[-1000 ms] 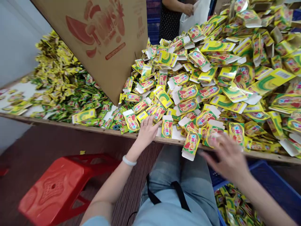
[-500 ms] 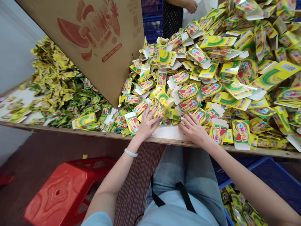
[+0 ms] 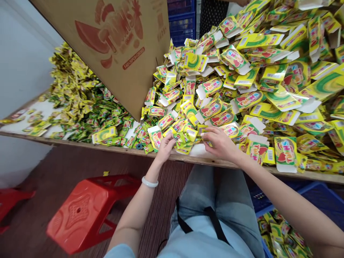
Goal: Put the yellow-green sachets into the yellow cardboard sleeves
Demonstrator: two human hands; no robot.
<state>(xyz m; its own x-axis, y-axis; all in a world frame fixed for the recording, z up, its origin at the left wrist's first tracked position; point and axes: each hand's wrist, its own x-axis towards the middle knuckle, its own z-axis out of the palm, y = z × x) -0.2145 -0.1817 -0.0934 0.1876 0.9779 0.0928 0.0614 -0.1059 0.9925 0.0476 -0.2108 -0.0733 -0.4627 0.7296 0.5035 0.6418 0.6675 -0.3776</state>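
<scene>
My left hand [image 3: 166, 147], with a pale bracelet on the wrist, pinches a small green and yellow candy packet [image 3: 182, 139] near the table's front edge. To its right, my right hand [image 3: 218, 143] is closed, thumb and fingers together, by the heap's edge; what it holds, if anything, is too small to name. Open printed boxes [image 3: 211, 107] with white flaps lie heaped in front of and to the right of both hands. Left of my left hand a box [image 3: 155, 138] rests face up among small wrapped packets [image 3: 107, 114].
A tall cardboard carton [image 3: 120, 46] stands between the packets and the boxes. The wooden table edge [image 3: 199, 160] runs in front of me. Below are a red stool [image 3: 77, 211] and a blue crate [image 3: 319, 200] by filled boxes. Behind stand blue crates [image 3: 181, 23] and a person [image 3: 212, 16].
My left hand has gone from lying spread on the boxes to pinching a packet. My right hand has lifted slightly and closed its fingers. The view has shifted a little.
</scene>
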